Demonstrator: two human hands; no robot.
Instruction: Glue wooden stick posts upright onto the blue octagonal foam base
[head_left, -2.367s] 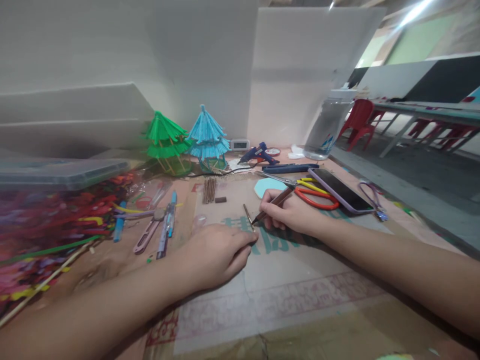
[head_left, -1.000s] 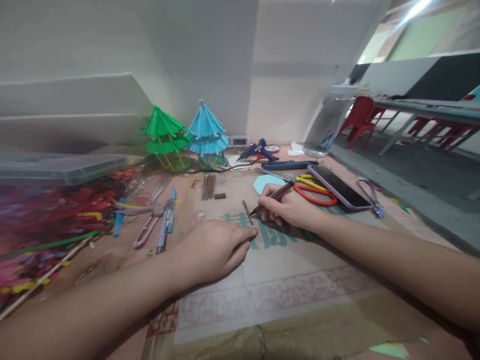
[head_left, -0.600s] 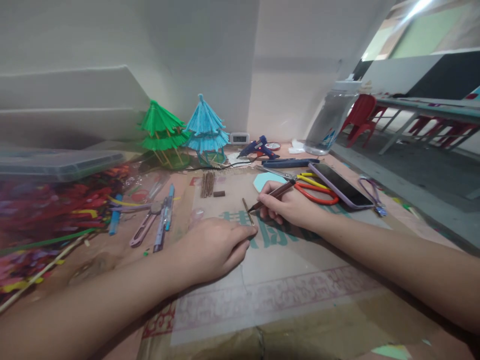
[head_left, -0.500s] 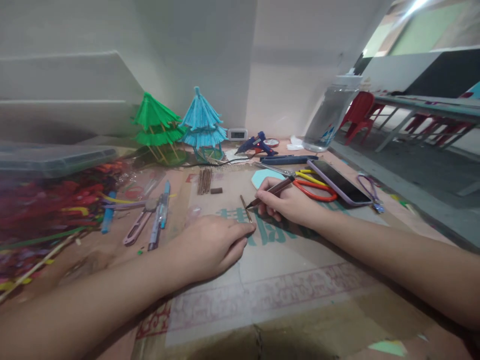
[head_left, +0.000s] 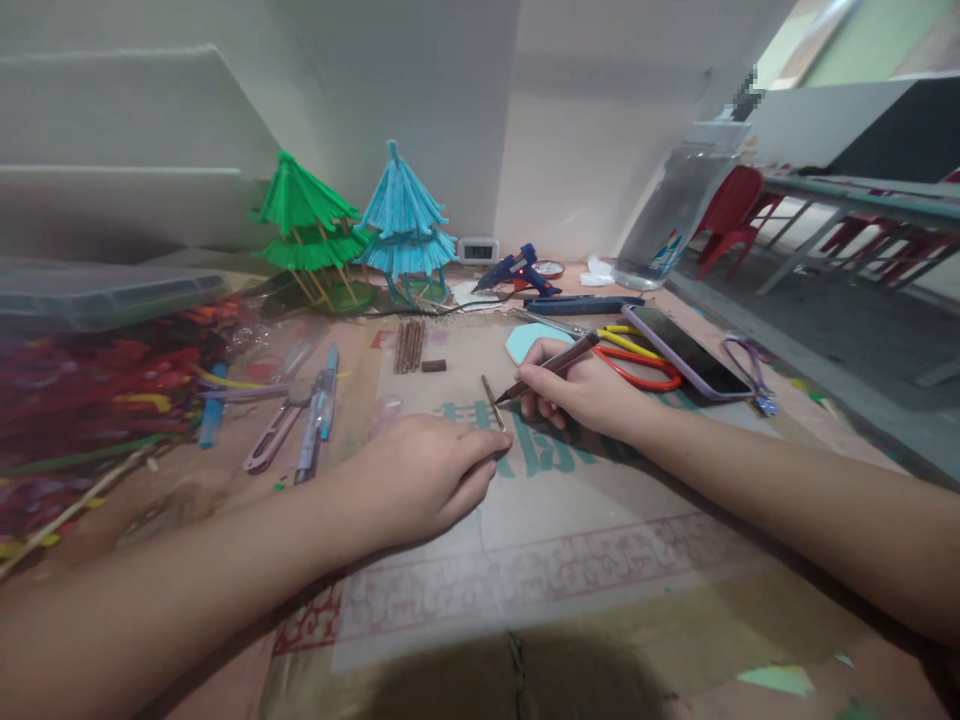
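My right hand (head_left: 562, 385) is closed around a brown marker (head_left: 551, 366), its tip at a short thin stick (head_left: 491, 398) lying on the paper-covered table. The fingertips of my left hand (head_left: 431, 470) press on the near end of that stick. Behind it lie a row of brown sticks (head_left: 409, 347) and a small brown marker cap (head_left: 433, 366). A light blue paper octagon (head_left: 536, 342) rests just beyond my right hand.
Green (head_left: 309, 230) and blue (head_left: 407, 225) tiered paper models stand at the back, beside a glue gun (head_left: 521, 270). On the right are scissors (head_left: 637, 368), a phone (head_left: 686, 352) and a bottle (head_left: 675, 215). A cutter (head_left: 277, 430), pens and a heap of coloured scraps (head_left: 112, 390) occupy the left.
The view has tilted slightly, so the objects sit higher in the picture. Both hands keep nearly the same places at the stick, with the marker still held.
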